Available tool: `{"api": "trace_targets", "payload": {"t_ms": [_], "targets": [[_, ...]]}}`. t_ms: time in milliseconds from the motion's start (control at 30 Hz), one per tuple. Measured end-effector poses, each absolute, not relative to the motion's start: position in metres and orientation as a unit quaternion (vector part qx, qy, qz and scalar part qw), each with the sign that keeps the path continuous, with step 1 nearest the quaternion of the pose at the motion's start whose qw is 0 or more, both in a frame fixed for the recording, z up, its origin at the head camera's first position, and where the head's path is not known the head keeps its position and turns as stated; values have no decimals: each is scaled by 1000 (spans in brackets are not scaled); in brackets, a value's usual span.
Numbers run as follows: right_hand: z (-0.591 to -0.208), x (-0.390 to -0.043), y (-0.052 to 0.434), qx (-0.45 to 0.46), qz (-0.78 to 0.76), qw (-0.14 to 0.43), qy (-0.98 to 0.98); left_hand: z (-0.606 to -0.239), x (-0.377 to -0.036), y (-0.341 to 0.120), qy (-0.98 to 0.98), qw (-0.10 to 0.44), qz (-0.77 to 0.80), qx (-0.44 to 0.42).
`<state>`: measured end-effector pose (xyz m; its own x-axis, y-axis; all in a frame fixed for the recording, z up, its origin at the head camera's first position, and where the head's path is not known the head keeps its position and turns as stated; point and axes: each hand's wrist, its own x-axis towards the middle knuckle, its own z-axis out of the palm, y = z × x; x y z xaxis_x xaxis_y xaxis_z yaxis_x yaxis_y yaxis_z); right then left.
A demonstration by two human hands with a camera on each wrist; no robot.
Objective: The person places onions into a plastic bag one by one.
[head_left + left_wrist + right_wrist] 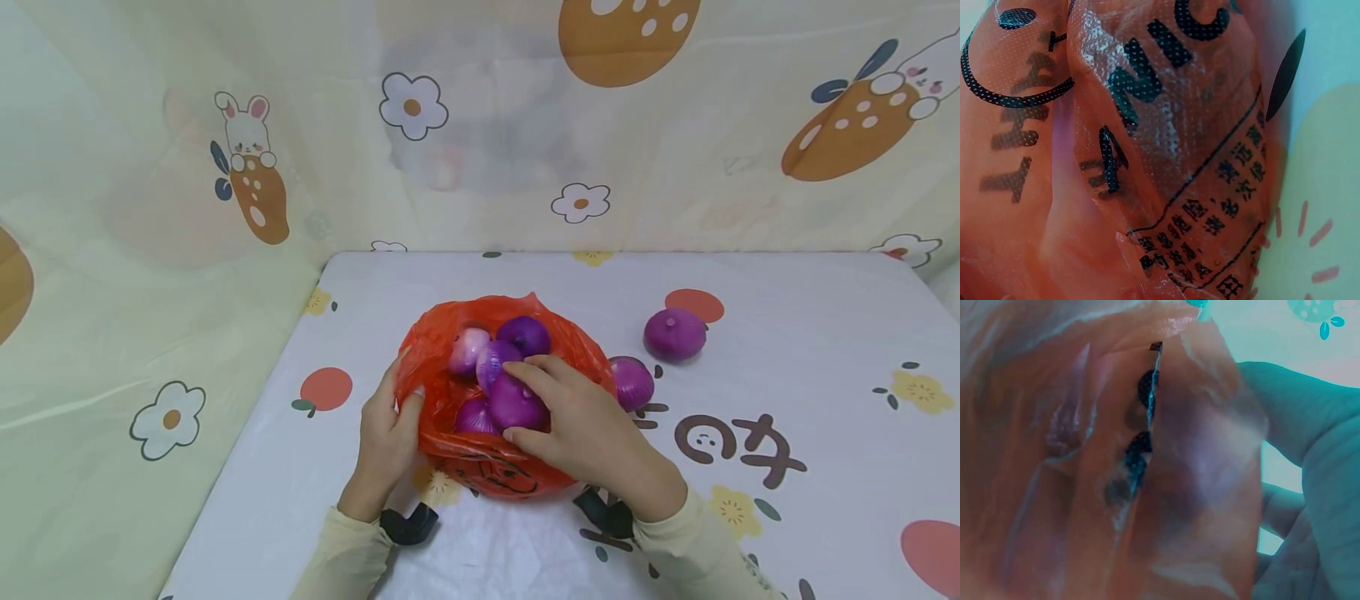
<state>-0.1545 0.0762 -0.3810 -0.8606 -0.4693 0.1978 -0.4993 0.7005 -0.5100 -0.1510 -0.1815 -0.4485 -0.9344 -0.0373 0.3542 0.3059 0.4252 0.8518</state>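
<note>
A red plastic bag stands with its mouth spread wide on the table. Several purple onions lie inside, among them a paler onion and a dark onion. My left hand holds the bag's left rim, thumb inside the mouth. From the right, my right hand reaches over the rim and grips a purple onion between thumb and fingers. Printed bag film fills much of the left wrist view. In the right wrist view, the bag hides the onions, and part of the right hand shows.
One purple onion sits against the bag's right side. Another onion lies farther back to the right. The table has a printed white cover, and a patterned curtain hangs behind and to the left.
</note>
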Motion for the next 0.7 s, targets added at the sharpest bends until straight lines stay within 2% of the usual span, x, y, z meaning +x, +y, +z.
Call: {"api": "trace_targets", "payload": {"t_ms": [300, 700], "targets": [[-378, -154, 77, 265, 280, 23, -922, -448, -151, -182, -830, 161, -529, -78], [-371, -155, 88, 261, 304, 53, -915, -449, -151, -182, -825, 162, -535, -82]]}}
